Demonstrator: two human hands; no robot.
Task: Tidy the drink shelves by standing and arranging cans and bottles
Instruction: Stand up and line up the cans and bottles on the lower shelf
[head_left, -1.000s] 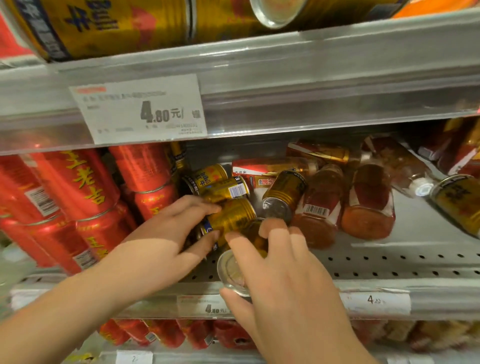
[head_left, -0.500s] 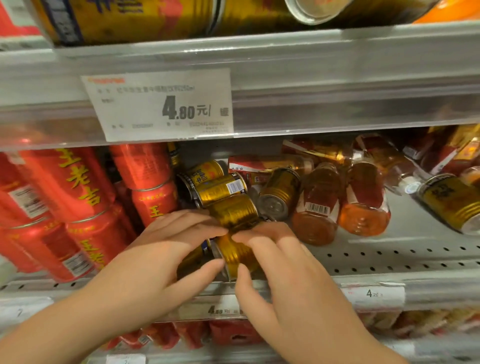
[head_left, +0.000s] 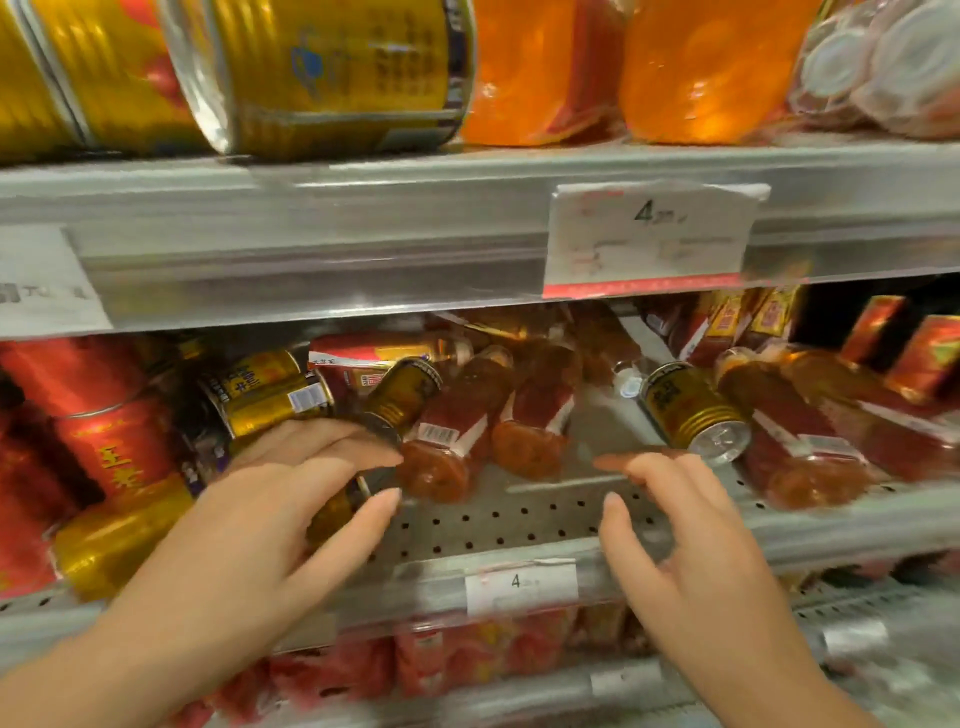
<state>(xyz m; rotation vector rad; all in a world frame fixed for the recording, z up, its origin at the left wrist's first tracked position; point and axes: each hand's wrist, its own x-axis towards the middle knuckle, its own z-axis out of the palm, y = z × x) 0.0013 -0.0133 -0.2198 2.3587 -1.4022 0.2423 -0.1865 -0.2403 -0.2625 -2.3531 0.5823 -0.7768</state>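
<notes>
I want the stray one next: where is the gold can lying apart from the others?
The lone gold can lies on its side right of centre, between tipped amber bottles, just beyond the right hand.

Tipped gold metal cans (head_left: 270, 400) lie at nine o'clock on the grey holed metal shelf (head_left: 498, 519), fallen amber plastic bottles (head_left: 457, 421) at twelve, one gold can (head_left: 693, 410) at two.
</notes>
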